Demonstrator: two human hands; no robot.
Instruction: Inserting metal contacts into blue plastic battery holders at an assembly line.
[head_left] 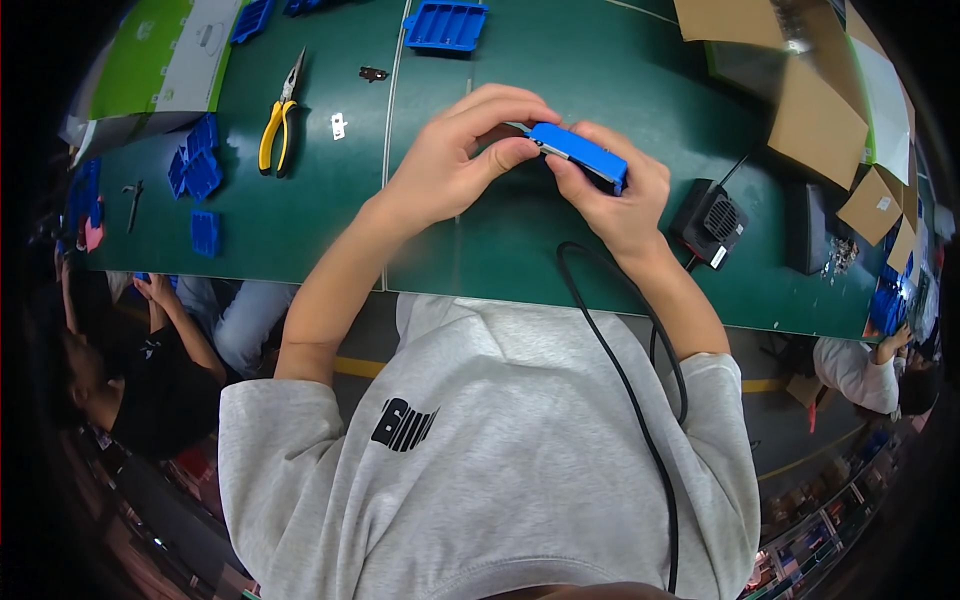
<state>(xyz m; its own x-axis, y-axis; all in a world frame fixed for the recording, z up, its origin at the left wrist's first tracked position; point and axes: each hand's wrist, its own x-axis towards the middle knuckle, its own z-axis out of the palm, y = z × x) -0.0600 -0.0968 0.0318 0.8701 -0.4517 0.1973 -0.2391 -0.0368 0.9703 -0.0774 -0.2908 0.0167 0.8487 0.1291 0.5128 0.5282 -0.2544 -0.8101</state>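
Between my two hands, above the green table (pixel 330 225), is a blue plastic housing (pixel 580 150) with a pale metal strip along its near side. My left hand (pixel 470 155) pinches its left end, thumb in front and fingers behind. Around the right end my right hand (pixel 625 195) is closed, its thumb pressed on the near side. The housing tilts down toward the right. What lies inside it, and the fingertips behind it, cannot be seen.
Yellow-handled long-nose pliers (pixel 277 130) lie left, near a small white metal plate (pixel 338 125). Blue plastic parts (pixel 445 27) are scattered about. A black device with a vent (pixel 710 222) and cardboard boxes (pixel 815 120) stand right. A black cable (pixel 622 375) crosses my right forearm. Co-workers sit on both sides.
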